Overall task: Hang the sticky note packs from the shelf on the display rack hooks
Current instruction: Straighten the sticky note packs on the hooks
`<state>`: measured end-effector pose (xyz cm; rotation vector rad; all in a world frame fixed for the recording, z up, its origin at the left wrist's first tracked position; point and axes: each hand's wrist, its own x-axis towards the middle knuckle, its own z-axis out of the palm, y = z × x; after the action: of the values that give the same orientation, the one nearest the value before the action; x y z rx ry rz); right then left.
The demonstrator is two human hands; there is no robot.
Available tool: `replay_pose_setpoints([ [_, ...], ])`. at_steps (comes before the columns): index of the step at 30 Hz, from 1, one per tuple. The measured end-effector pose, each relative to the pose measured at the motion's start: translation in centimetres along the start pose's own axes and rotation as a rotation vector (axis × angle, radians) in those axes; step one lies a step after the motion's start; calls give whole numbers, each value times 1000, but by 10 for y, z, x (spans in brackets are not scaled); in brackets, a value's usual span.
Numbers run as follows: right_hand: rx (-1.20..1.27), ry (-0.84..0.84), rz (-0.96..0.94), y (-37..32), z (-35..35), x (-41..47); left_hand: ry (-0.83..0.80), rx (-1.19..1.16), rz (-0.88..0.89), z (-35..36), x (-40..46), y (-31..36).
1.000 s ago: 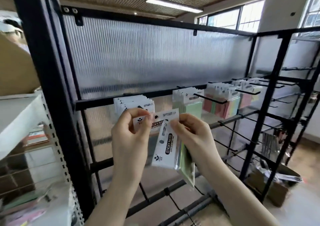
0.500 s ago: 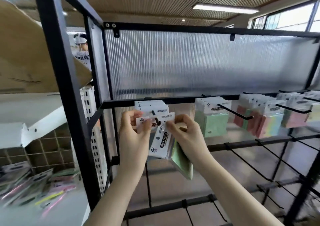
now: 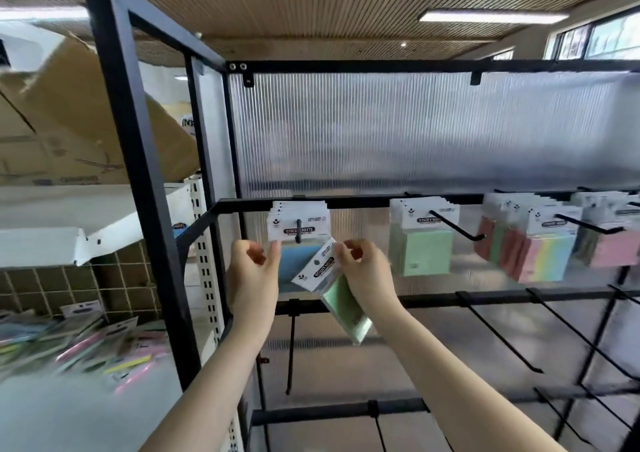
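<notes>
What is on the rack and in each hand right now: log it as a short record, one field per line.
left hand: holds nothing, fingers loosely curled just below the blue packs
right hand: pinches a green sticky note pack, tilted, not on a hook
leftmost hook: blue sticky note packs hang on it
next hook: green packs hang at its back, front part bare
hooks further right: pink and rainbow packs
lower rail hooks: bare
shelf at left: loose packs lie in a pile
</notes>
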<state>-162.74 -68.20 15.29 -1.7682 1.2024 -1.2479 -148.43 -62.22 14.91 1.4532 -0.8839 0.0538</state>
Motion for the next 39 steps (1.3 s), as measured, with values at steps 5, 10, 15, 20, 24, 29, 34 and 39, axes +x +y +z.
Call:
replay_pose_setpoints([
  [5, 73, 20, 22, 16, -24, -18, -77, -33, -46, 0, -38, 2],
  [10, 131, 138, -5, 22, -57, -40, -324, -160, -26, 3, -82, 30],
  [15, 167, 230, -75, 21, -91, -61, -594, -222, 56, 24, -103, 70],
  [20, 214, 259, -202, 11, -126, -70, -572, -349, 150, 47, -109, 98],
  [24, 172, 346, -271, 7, -148, -62, -597, -398, 222, 67, -104, 114],
  [29, 171, 399, -290, 8, -160, -45, -648, -488, 217, 90, -98, 123],
  [34, 176, 404, -289, 18, -163, -31, -716, -560, 220, 105, -93, 117],
  [39, 112, 381, -290, 30, -155, -20, -617, -482, 263, 115, -89, 104],
])
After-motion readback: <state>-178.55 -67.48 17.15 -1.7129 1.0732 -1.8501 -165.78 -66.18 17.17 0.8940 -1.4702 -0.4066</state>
